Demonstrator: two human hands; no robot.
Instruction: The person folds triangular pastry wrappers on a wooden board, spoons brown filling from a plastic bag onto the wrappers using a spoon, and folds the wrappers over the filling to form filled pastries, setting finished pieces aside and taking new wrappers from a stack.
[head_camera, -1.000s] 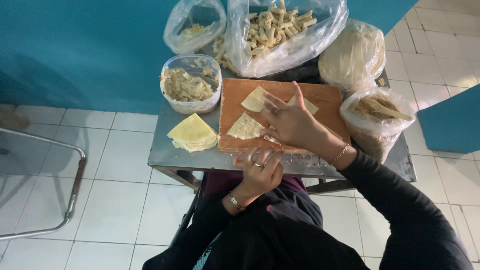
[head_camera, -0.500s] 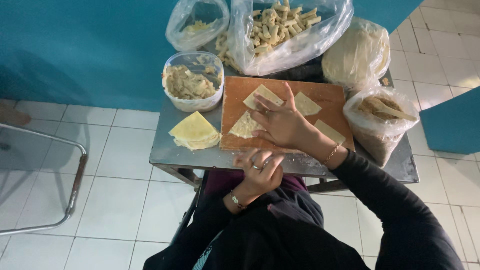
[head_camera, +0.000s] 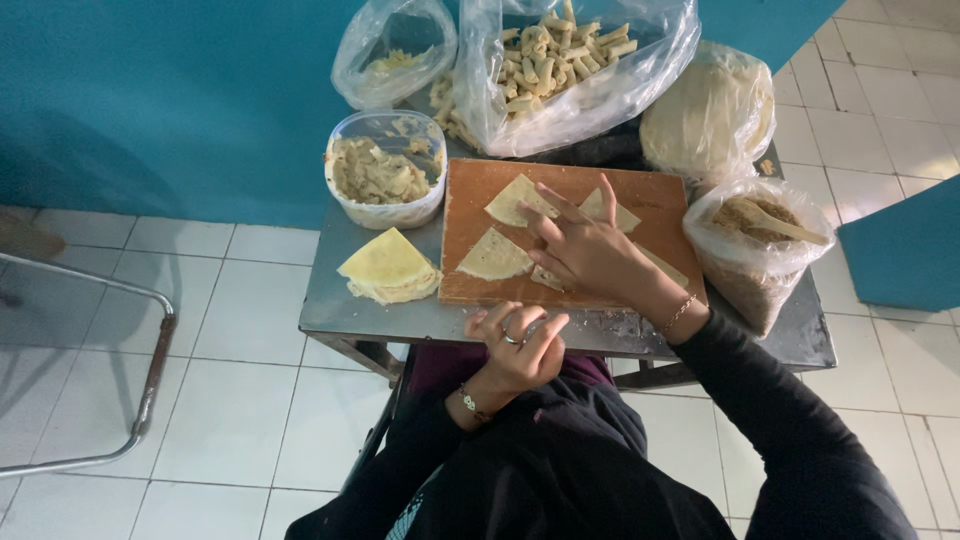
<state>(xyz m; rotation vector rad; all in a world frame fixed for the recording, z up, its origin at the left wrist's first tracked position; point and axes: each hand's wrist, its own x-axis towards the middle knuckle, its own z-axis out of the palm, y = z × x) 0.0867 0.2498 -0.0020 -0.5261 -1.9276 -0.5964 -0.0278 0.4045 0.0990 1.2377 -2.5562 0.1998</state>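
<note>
Right hand (head_camera: 590, 250) flat over wrappers (head_camera: 497, 256) — cutting board (head_camera: 470, 190).

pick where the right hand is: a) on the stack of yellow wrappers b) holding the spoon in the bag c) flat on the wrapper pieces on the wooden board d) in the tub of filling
c: the right hand lies spread over the triangular wrapper pieces on the wooden board, away from the tub, bag and stack.

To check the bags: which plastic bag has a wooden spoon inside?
The bag of brown crumbs at the table's right end; a wooden spoon lies in it.
</note>
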